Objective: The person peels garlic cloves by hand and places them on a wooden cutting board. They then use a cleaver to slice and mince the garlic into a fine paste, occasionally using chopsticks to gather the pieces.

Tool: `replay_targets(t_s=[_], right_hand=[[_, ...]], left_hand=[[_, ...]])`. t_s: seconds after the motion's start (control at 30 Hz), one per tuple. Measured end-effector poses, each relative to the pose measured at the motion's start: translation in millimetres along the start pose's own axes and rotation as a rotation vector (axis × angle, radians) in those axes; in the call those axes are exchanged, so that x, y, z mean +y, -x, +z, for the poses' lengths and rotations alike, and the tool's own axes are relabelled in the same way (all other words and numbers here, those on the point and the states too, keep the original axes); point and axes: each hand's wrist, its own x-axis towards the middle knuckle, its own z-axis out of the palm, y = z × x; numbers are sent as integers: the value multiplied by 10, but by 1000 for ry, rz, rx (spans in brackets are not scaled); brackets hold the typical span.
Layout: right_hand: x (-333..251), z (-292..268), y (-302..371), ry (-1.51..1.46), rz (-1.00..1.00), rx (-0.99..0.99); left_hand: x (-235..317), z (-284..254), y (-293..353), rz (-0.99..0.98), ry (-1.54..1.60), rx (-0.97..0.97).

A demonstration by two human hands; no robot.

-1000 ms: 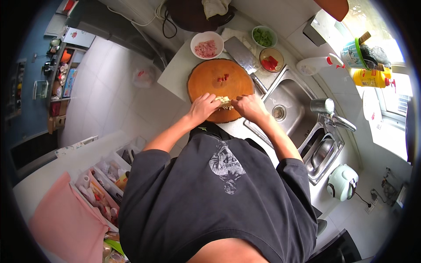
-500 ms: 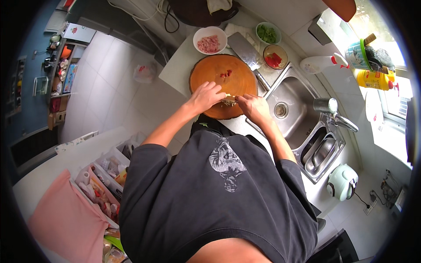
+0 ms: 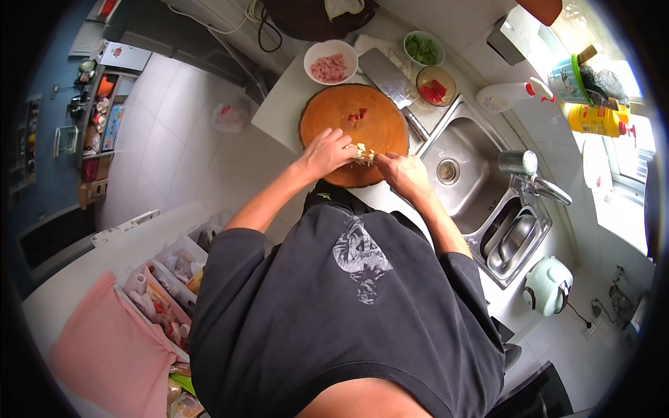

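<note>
From where I stand, both hands meet over a small heap of pale pieces [image 3: 362, 155] near the person's edge of the round wooden board [image 3: 326, 108], which sits on the counter [image 3: 274, 124]. The left hand [image 3: 325, 155] rests with bent fingers against the heap's left side; whether they pinch any of it, I can't tell. The right hand [image 3: 405, 173] is curled at the other side, and what it grips, if anything, is hidden from me.

This looks like fine cutting or gathering, and I'd judge it goes best with the left fingertips tucked back, short even strokes, and the heap drawn in from the rim so nothing drops off. The small red bits [image 3: 357, 114] lie well apart, and they are best left so. The cleaver [image 3: 389, 78] lies beyond the board, beside the glass bowl [image 3: 454, 82].
</note>
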Motion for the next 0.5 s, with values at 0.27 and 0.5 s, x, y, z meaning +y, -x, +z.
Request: replay_targets(t_s=[0.27,0.5], right_hand=[[39,0,168,-14,-44,-4],[96,102,248,-5,-24,-69]], left_hand=[[-94,-284,362,-401,225,655],[-731,1187,2271,-1572,728,1240]])
